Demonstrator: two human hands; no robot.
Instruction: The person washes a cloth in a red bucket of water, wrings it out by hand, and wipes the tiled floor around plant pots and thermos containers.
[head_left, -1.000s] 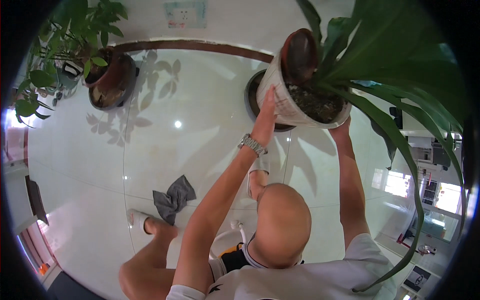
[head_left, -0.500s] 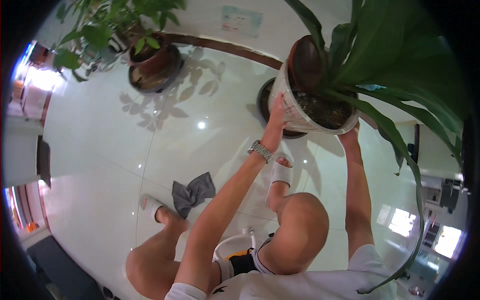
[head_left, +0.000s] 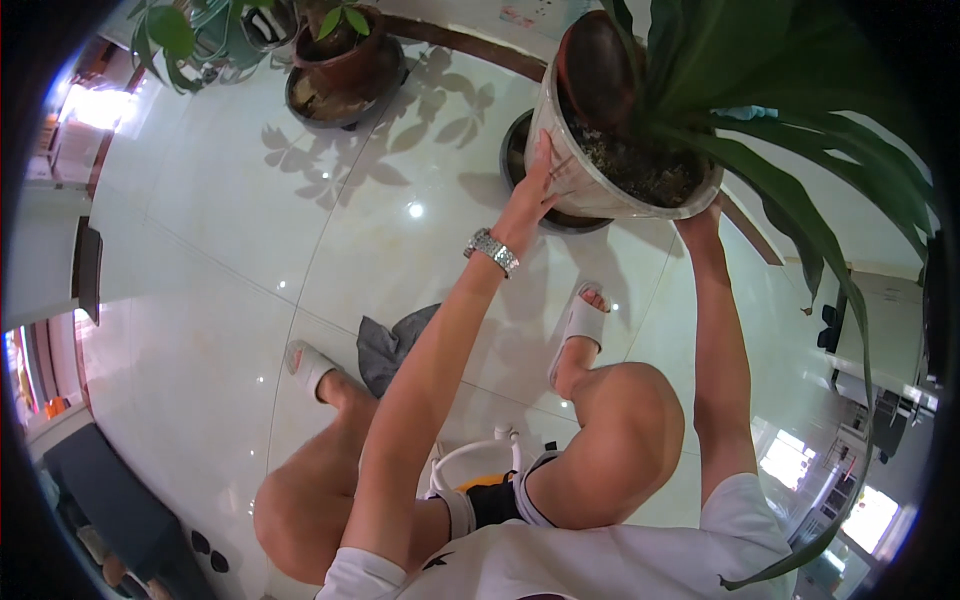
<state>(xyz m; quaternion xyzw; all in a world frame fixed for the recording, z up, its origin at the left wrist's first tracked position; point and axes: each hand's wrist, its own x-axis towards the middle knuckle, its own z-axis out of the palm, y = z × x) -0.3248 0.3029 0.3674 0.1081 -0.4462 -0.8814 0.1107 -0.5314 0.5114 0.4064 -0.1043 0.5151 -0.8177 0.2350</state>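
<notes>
A large pale, marbled flowerpot [head_left: 572, 172] tilts toward me, with dark soil and a broad-leaved plant [head_left: 790, 165] rising from it. My left hand [head_left: 528, 200] presses along its left side with fingers stretched over the wall. At the near right rim my right hand [head_left: 700, 222] grips from below; most of its fingers are hidden by the pot. Underneath, partly covered, is a dark round saucer [head_left: 575, 222]. A smooth reddish-brown rounded thing [head_left: 598, 70] stands in the pot against its far left rim; its kind I cannot tell.
Between my feet, a grey cloth [head_left: 388, 350] lies on the shiny tiled floor [head_left: 225, 250]. Another plant in a brown pot [head_left: 340, 55] stands on a dark saucer at the far left. Beneath me is a white-framed stool [head_left: 480, 455]. One long leaf arches down at the right.
The whole view has shifted, with the far wall and brown pot now higher in the picture. Both hands stay on the tilted flowerpot, and my right foot has swung slightly.
</notes>
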